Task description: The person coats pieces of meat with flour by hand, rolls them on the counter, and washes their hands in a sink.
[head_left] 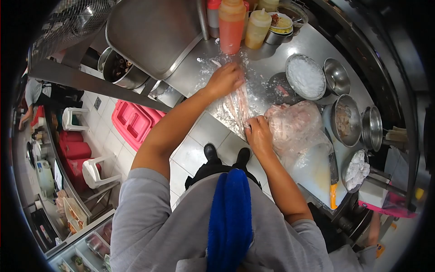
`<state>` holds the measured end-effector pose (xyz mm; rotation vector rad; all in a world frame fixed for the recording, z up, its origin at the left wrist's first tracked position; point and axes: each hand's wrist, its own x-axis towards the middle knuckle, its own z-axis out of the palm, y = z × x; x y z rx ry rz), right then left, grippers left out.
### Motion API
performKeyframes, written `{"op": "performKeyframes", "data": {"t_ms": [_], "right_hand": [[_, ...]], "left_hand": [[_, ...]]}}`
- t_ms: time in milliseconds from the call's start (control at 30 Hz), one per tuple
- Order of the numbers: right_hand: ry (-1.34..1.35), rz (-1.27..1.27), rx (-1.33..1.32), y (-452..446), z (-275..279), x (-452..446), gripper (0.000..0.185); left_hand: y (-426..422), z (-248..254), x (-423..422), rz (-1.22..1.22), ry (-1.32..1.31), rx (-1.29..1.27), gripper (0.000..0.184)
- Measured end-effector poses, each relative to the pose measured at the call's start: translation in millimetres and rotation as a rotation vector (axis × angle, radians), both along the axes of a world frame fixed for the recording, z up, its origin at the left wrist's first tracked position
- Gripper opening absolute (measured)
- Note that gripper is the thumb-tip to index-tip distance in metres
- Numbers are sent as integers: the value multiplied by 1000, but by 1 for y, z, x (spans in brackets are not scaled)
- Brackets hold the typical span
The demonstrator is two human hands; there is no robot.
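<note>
Pale, flour-dusted strips of raw meat (pixel 237 106) stretch across the steel counter (pixel 272 45) between my two hands. My left hand (pixel 225 80) is closed over their far end, its fingers curled and partly hidden. At the near end, by the counter's edge, my right hand (pixel 259 136) pinches the strips between thumb and fingers. Just right of it sits a clear plastic bag of raw meat (pixel 294 122) on a white cutting board (pixel 312 170). A round bowl of white flour (pixel 306 77) stands beyond the bag.
Sauce bottles (pixel 231 27) stand at the back. Steel bowls (pixel 336 76) line the right, one with meat pieces (pixel 345 120), another with white powder (pixel 358 170). An orange-handled knife (pixel 334 190) lies on the board. A large tray (pixel 154 31) leans left; a pink lid (pixel 133 122) is below.
</note>
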<state>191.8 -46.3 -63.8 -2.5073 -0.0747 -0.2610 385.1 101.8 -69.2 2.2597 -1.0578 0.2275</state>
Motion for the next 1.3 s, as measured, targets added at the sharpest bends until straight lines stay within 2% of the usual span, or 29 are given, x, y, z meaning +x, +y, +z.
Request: {"op": "performKeyframes", "data": {"t_ms": [100, 200, 333, 433, 467, 500, 567, 600, 633, 700, 767, 833, 900, 967, 1000, 1067, 1100, 1167, 1300], "right_hand": [[3, -26, 31, 3, 12, -3, 25], [-12, -40, 18, 10, 22, 5, 25], [1, -16, -58, 5, 2, 9, 23], [64, -49, -120, 6, 3, -7, 20], [68, -66, -11, 8, 10, -10, 19], [64, -100, 91, 7, 19, -15, 19], [-125, -82, 159, 2, 54, -23, 19], [-150, -171, 110, -10, 76, -28, 19], [-119, -153, 163, -19, 101, -33, 19], [-88, -159, 209, -43, 138, -43, 20], [-184, -221, 28, -97, 170, -43, 22], [-20, -382, 192, -157, 194, -42, 16], [21, -433, -125, -236, 185, -35, 16], [195, -499, -393, -307, 157, -29, 20], [197, -494, -391, -332, 144, -23, 20], [524, -469, -715, -367, 119, -17, 22], [524, -460, -711, -374, 112, -12, 22], [718, -449, -752, -373, 97, -5, 23], [729, -288, -847, -352, 92, -4, 22]], "left_hand": [[3, -7, -14, -123, -57, 135, 18], [-2, -15, -15, -54, -93, 63, 15], [-3, -12, -13, -46, -83, 72, 16], [-2, -12, -16, -59, -10, 54, 19], [1, -18, -14, -37, -42, 52, 23], [-2, -21, -10, -32, -79, 40, 26], [-4, -28, -6, 17, -57, 103, 31], [-9, -18, -8, 95, 65, 93, 32], [-8, -22, -5, 93, -128, -35, 29], [-1, 0, -13, 91, -31, -132, 16], [14, 8, -24, 113, 109, -198, 11], [32, 11, -42, 161, 175, -278, 10], [54, 18, -73, 318, 296, -319, 9], [89, 2, -97, 346, 126, -169, 10], [106, -6, -112, 388, 186, -151, 9], [131, -18, -152, 524, 351, -170, 9], [137, -23, -168, 620, 448, -216, 10], [142, -20, -198, 688, 519, -229, 12], [128, -20, -217, 810, 636, -282, 15]]}}
